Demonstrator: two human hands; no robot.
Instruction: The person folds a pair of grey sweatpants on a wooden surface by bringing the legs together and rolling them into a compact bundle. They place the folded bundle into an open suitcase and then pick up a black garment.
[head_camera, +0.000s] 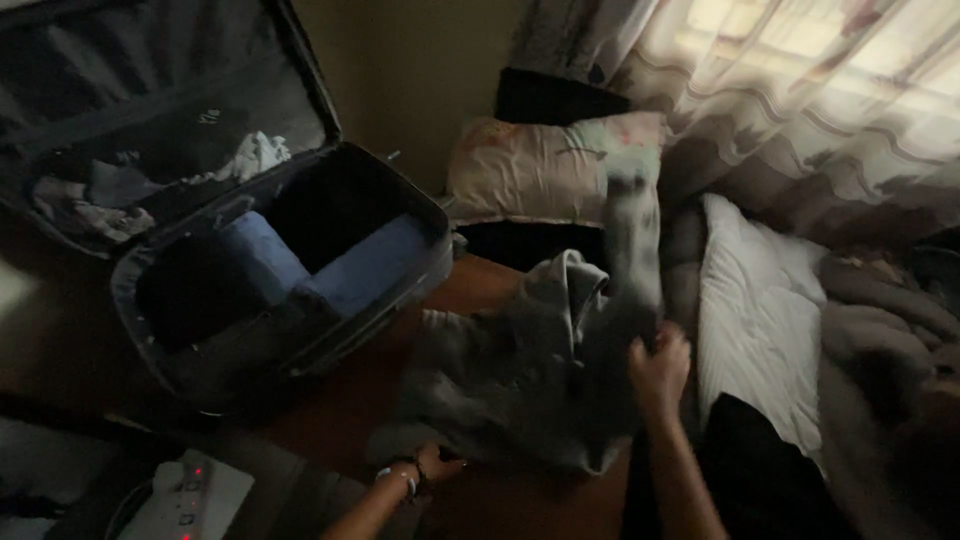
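A bed (480, 505) with a reddish-brown sheet carries everything here. An open dark suitcase (290, 290) lies on its left part, the lid tipped back. A crumpled grey garment (520, 390) lies in the middle of the sheet. At the head end a pale patterned pillow (545, 170) rests by the wall, and a white pillow (755, 320) lies to the right, beside a grey blanket (890, 320). A white power strip (190, 500) sits at the lower left edge.

Left hand (437, 466) fingers hidden under grey garment (520, 385); suitcase (215, 215) lid cut by top edge.
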